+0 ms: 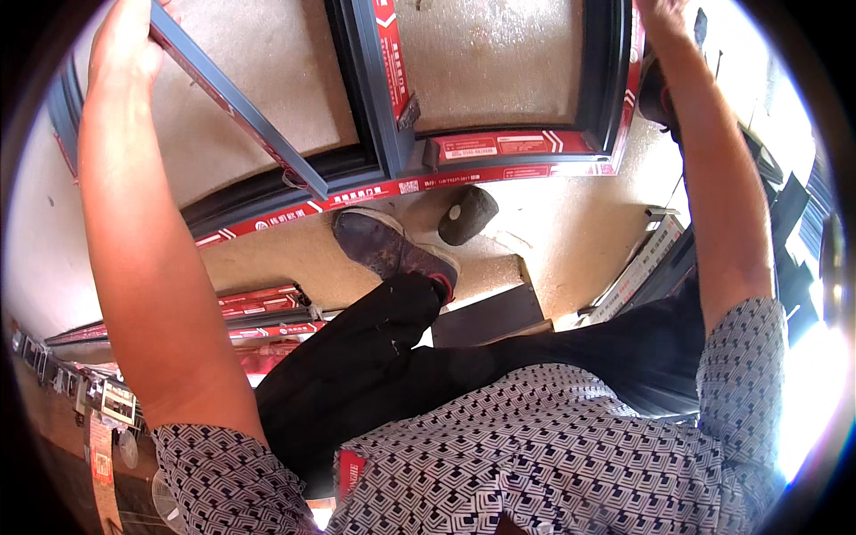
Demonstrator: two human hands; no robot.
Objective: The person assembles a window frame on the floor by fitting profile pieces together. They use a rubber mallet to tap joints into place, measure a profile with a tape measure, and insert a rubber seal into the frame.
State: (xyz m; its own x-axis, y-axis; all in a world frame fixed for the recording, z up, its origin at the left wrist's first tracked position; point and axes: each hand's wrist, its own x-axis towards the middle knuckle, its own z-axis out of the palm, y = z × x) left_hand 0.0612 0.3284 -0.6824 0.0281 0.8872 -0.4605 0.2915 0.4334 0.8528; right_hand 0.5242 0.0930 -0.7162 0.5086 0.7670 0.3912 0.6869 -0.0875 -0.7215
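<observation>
While the left hand [132, 43] curls closed around the upper end of a grey strip [239, 105], the right hand [662, 11] is at the top edge beside the frame's right side, cut off so that I cannot tell how far open it is or whether it grips anything. The strip slants down rightward across the left opening of the dark frame [376, 98], its lower end over the bottom rail, left of the upright bar; whether they touch is unclear. Red tape [419, 185] runs along that rail. Just below it, on the floor [562, 218], are a shoe [379, 242] and a dark block [471, 216] with a pale spot. More red-taped bars [263, 305] lie at left, beyond the left forearm.
</observation>
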